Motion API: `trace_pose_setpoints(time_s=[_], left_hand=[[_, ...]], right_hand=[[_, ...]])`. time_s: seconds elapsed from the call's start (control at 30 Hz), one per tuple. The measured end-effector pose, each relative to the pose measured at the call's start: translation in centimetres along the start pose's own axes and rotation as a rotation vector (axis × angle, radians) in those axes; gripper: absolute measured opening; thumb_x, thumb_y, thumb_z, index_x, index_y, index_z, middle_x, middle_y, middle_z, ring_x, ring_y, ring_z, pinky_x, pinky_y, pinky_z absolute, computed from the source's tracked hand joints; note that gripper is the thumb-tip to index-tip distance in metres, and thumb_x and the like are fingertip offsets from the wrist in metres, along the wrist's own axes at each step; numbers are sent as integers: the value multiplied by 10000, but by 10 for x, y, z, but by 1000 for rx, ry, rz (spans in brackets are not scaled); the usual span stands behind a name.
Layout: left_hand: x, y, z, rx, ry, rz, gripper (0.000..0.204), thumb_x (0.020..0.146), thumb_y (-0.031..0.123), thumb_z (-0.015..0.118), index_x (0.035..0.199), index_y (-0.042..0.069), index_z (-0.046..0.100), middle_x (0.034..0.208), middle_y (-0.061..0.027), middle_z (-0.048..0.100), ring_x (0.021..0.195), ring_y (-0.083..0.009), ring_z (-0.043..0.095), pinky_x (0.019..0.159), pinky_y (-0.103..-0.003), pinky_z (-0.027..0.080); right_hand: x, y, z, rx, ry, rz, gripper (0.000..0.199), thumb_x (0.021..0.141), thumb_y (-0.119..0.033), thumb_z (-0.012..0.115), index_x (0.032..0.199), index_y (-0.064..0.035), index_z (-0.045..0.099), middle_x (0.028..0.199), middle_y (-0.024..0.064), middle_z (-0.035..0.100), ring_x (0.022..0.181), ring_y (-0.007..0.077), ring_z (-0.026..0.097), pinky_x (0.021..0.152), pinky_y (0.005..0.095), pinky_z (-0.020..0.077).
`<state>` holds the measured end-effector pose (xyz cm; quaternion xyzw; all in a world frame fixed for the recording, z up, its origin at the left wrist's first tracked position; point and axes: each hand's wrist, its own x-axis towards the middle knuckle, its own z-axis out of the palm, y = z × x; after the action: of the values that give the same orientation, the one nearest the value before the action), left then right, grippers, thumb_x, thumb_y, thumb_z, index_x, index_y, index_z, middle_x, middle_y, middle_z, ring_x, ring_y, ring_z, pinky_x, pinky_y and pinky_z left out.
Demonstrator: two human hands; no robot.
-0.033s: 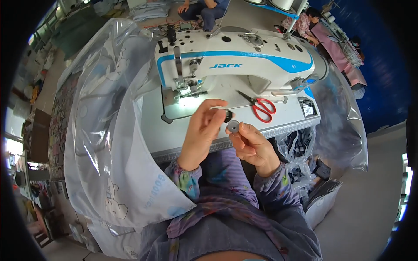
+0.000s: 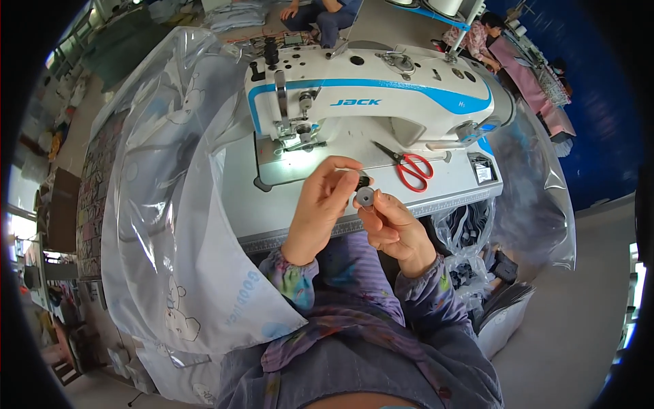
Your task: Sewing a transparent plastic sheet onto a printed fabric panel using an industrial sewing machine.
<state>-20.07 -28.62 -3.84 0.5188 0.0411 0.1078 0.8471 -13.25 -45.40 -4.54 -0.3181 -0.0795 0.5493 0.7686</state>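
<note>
In front of the sewing machine (image 2: 371,92), my two hands meet above the front edge of its table. Between the thumb and fingers of my left hand (image 2: 323,201) is a small dark round bobbin case (image 2: 363,180), partly hidden by the fingers. My right hand (image 2: 395,228) pinches a grey bobbin (image 2: 365,197) with a hole at its middle, its flat face turned up. The bobbin sits right below the bobbin case; whether they touch I cannot tell. Behind my hands, red-handled scissors (image 2: 413,170) lie on the machine bed.
White printed fabric (image 2: 204,273) and clear plastic sheeting (image 2: 153,198) hang over the table's left side. A plastic bag of dark pieces (image 2: 466,228) stands below the right edge. Beyond the machine are a seated person (image 2: 320,17) and another person at work (image 2: 477,41).
My left hand has shifted slightly right, bringing the bobbin case closer above the bobbin. My right hand stays almost where it was.
</note>
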Motion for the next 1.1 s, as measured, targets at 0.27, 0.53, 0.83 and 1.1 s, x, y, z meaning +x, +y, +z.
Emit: trace_pose_setpoints(time_s=[0.27,0.53,0.83,1.1], left_hand=[[-9,-19,0,258,-65,142,263,1031,194,613,1220,19,667,842,44,599,687,4,473,553,-174,342],[-11,-7,7,-181,72,-9,275,1022,216,627,1195,6,675,893,5,676,592,-9,429,503,-179,322],[-17,-33,-8,-237,28,-161,190,1017,194,625,1035,10,670,902,-26,675,587,-25,432,489,-189,317],[-150,-217,-152,-532,193,-683,277,1072,162,512,1286,0,580,1245,-150,665,1004,-167,661,831,-198,557]], right_hand=[[2,15,8,-7,131,-180,281,1048,-300,579,928,-50,624,673,5,600,447,25,413,403,167,288],[-3,6,23,-743,460,-502,137,982,-128,663,880,-37,650,673,-15,600,514,23,459,467,181,330],[15,-25,16,-1657,391,-826,83,914,-57,699,869,-6,650,690,103,642,542,138,616,511,276,459],[19,15,-86,-1684,558,-811,59,895,-81,666,944,-51,656,847,139,650,763,345,661,667,402,531]])
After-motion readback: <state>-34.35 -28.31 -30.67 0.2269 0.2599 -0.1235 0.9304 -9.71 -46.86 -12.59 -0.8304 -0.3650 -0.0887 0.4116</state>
